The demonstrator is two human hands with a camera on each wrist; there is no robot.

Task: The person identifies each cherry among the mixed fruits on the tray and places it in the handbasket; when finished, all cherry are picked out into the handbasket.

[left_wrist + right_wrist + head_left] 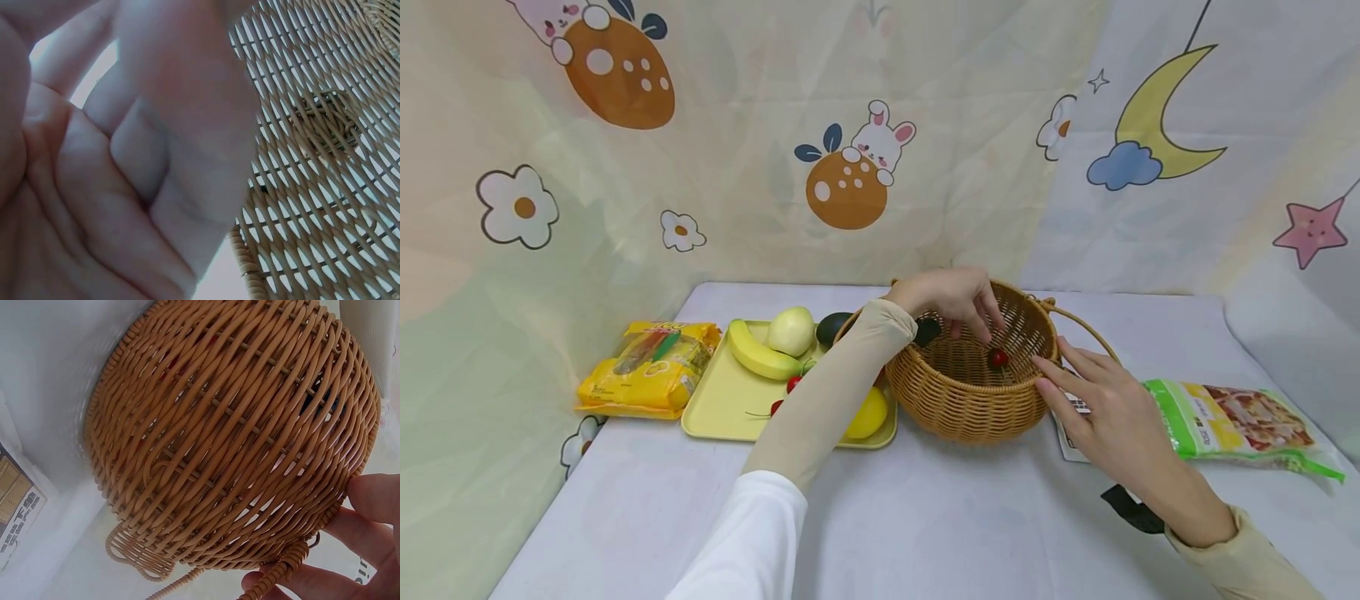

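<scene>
A brown wicker basket (973,412) stands at the middle of the table, and a red cherry (997,358) is inside it. My left hand (951,302) reaches over the rim, its fingers pointing loosely down, close above the cherry. In the left wrist view, the palm of the left hand (106,169) faces the camera beside the wicker wall (325,200), and nothing is seen in its fingers. My right hand (1108,408) holds the basket's right rim, with thumb outside and a fingertip over the edge; other fingers lie by the handle (275,575).
Left of the basket is a yellow tray (722,421) with a banana (760,354), a pale round fruit (792,332), cherries (777,407) and a yellow fruit (868,414). A yellow food bag (651,371) lies farther left, a green package (1243,425) at the right.
</scene>
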